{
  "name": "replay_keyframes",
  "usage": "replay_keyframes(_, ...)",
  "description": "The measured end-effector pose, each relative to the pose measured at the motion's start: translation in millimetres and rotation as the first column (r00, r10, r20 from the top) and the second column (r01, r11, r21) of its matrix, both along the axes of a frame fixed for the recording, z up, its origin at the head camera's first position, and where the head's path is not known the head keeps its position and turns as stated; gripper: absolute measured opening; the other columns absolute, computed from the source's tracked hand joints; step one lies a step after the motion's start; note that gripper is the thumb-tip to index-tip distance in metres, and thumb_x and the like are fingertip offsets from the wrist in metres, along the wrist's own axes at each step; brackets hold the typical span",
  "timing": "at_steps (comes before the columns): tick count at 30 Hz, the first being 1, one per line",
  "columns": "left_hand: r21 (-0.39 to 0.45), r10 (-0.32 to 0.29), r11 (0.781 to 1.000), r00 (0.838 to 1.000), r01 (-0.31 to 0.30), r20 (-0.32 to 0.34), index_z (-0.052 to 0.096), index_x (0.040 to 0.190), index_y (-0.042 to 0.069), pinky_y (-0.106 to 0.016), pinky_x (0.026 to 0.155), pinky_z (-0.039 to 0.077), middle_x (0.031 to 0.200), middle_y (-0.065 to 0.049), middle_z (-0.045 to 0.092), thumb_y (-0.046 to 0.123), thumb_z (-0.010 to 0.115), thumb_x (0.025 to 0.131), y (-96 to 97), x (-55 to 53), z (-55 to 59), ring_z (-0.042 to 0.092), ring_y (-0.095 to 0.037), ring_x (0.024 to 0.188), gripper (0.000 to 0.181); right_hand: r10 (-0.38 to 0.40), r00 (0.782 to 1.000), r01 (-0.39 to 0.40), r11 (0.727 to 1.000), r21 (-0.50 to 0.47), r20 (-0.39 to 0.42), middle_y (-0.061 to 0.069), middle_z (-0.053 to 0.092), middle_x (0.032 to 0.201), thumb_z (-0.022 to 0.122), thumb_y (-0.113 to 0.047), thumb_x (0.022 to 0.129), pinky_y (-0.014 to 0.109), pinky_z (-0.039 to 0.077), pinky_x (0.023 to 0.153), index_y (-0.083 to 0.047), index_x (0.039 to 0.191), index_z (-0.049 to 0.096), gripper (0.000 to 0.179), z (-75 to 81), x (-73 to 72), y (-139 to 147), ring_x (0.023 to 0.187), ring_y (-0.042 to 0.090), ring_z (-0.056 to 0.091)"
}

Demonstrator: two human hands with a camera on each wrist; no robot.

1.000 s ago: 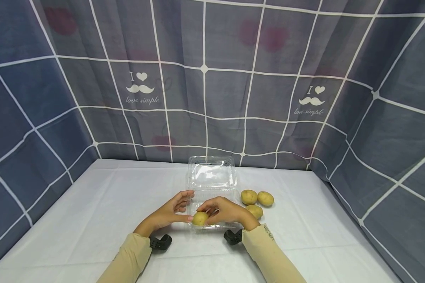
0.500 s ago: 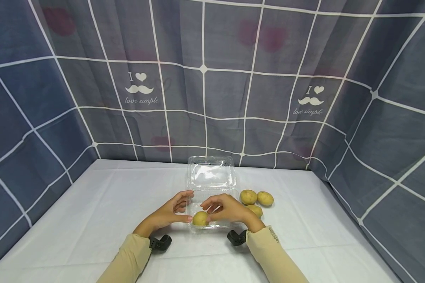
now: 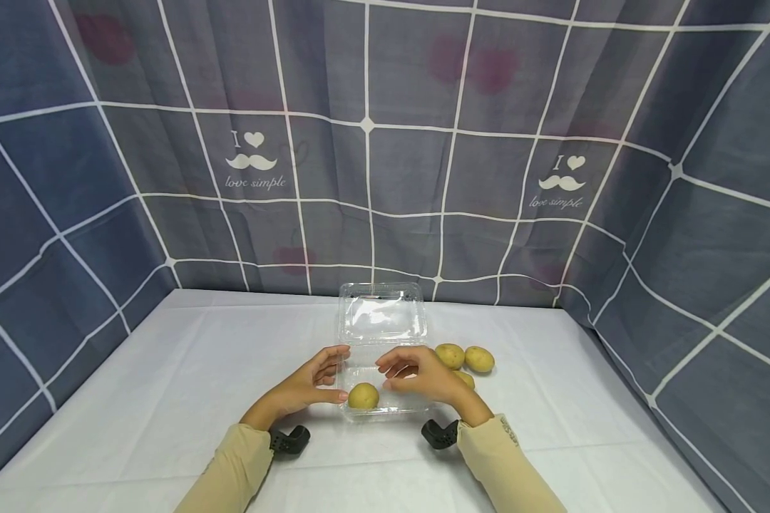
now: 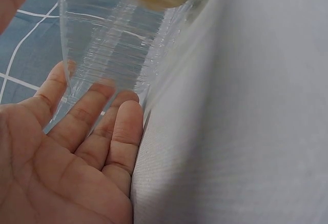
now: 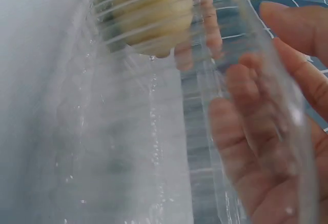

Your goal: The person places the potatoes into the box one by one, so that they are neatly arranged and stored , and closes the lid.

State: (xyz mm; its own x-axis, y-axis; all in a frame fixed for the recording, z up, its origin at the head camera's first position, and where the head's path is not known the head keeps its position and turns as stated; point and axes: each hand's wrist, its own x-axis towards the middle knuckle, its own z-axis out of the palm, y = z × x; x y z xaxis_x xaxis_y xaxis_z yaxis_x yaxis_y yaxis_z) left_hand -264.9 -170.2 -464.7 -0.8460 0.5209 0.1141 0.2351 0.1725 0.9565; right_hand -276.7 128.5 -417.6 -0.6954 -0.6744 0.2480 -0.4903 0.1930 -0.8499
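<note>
A clear plastic clamshell box (image 3: 401,404) stands in front of the person, its hinged lid (image 3: 383,318) raised at the back. In its front left corner lies a yellow potato (image 3: 363,396), which the right wrist view shows through the ribbed wall (image 5: 118,116). Relaxed fingers of the left hand (image 3: 303,387) rest along the box's left side, the thumb close to the potato; in the left wrist view the fingertips (image 4: 128,114) meet the plastic. The right hand (image 3: 426,377) hovers over the right part of the box, fingers loosely bent with nothing between them.
Three more potatoes are grouped right of the box: one at the back (image 3: 450,355), one farther right (image 3: 480,360) and one nearer (image 3: 467,379), partly hidden by the right hand. A white cloth (image 3: 231,342) covers the table. A checked curtain (image 3: 334,235) encloses the back and sides.
The right hand has let go of the potato in the front left corner and moved right and up. The potato stays in the box; the left hand has kept its place.
</note>
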Motion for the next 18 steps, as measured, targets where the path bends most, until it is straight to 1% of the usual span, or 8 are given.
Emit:
replay_keyframes(3,0.002,-0.002,1.000,1.000,0.002,0.000,0.030,0.163,-0.006,-0.051,0.120,0.039,0.168,-0.032,0.033,0.014,0.088,0.092,-0.1,0.2,-0.1,0.036,-0.053,0.151,0.094,-0.021,1.000,0.020,0.999,-0.029,-0.015,0.030,0.073,0.116,0.078,0.000,0.095,0.030,0.060,0.094,0.014,0.124,0.069,0.033,1.1,2.0,4.7,0.102,0.023,0.072)
replay_keyframes(5,0.004,-0.004,1.000,1.000,0.004,0.000,0.030,0.163,-0.006,-0.050,0.120,0.039,0.168,-0.033,0.032,0.014,0.088,0.092,-0.3,0.2,-0.1,0.035,-0.053,0.151,0.094,-0.038,0.999,0.038,0.998,-0.043,-0.016,0.029,0.073,0.117,0.079,-0.001,0.095,0.029,0.059,0.093,0.015,0.124,0.069,0.034,3.2,3.6,8.0,0.102,0.025,0.071)
replay_keyframes(8,0.009,-0.007,1.000,1.000,0.007,0.001,0.030,0.163,-0.006,-0.047,0.119,0.040,0.168,-0.033,0.032,0.014,0.088,0.092,-0.5,-0.2,-0.6,0.035,-0.053,0.151,0.094,-0.065,0.998,0.064,0.996,-0.058,-0.023,0.028,0.074,0.116,0.079,-0.001,0.095,0.027,0.058,0.091,0.014,0.124,0.069,0.034,5.5,5.1,12.8,0.101,0.021,0.071)
replay_keyframes(12,0.016,-0.008,1.000,1.000,0.008,0.004,0.030,0.164,-0.006,-0.033,0.115,0.043,0.168,-0.034,0.032,0.013,0.088,0.092,-1.1,-0.8,-1.7,0.035,-0.053,0.151,0.094,-0.089,0.995,0.086,0.994,-0.072,-0.039,0.030,0.073,0.115,0.079,0.000,0.095,0.026,0.058,0.090,0.014,0.123,0.069,0.033,8.9,6.0,18.9,0.100,0.016,0.071)
replay_keyframes(15,0.019,-0.011,1.000,1.000,0.011,0.004,0.030,0.163,-0.007,-0.031,0.114,0.043,0.168,-0.034,0.031,0.013,0.087,0.093,-1.4,-0.7,-1.6,0.034,-0.054,0.152,0.093,-0.101,0.994,0.097,0.992,-0.080,-0.045,0.032,0.073,0.115,0.079,0.001,0.095,0.026,0.059,0.091,0.014,0.123,0.069,0.033,11.6,6.0,23.4,0.099,0.014,0.071)
replay_keyframes(18,0.017,-0.012,1.000,1.000,0.012,0.005,0.030,0.163,-0.006,-0.036,0.116,0.042,0.168,-0.033,0.031,0.013,0.087,0.093,-1.0,-0.2,-1.2,0.034,-0.053,0.152,0.093,-0.114,0.993,0.110,0.990,-0.090,-0.043,0.032,0.072,0.114,0.078,0.003,0.095,0.026,0.059,0.090,0.015,0.123,0.070,0.031,14.8,6.3,28.4,0.099,0.012,0.071)
